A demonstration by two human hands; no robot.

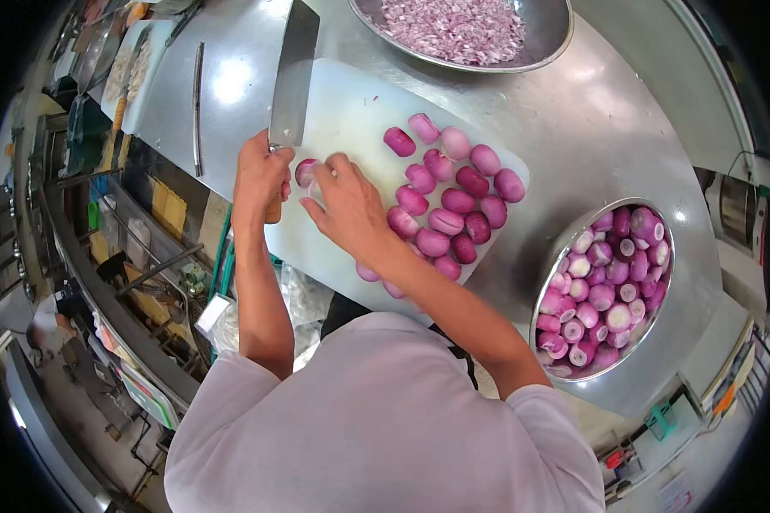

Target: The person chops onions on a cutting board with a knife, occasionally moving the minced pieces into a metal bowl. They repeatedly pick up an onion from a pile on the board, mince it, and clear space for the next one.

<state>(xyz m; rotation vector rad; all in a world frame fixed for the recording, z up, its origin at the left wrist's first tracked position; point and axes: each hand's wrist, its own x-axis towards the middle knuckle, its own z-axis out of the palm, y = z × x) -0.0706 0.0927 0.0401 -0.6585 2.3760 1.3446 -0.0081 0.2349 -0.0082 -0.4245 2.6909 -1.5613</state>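
at the left edge of the cutting board (351, 111), left hand (261, 175) is wrapped tight round the cleaver (293, 77) handle, right hand (351, 209) pinches a shallot (306, 171) under curled fingertips, halved shallots (453, 201) piled just beside.

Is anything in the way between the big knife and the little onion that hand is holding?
Nothing visible. The left hand holds the cleaver right beside the shallot, which the right hand pins on the cutting board. The other shallots lie beyond the right hand.

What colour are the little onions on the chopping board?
Pinkish purple; the shallots show best in the head view.
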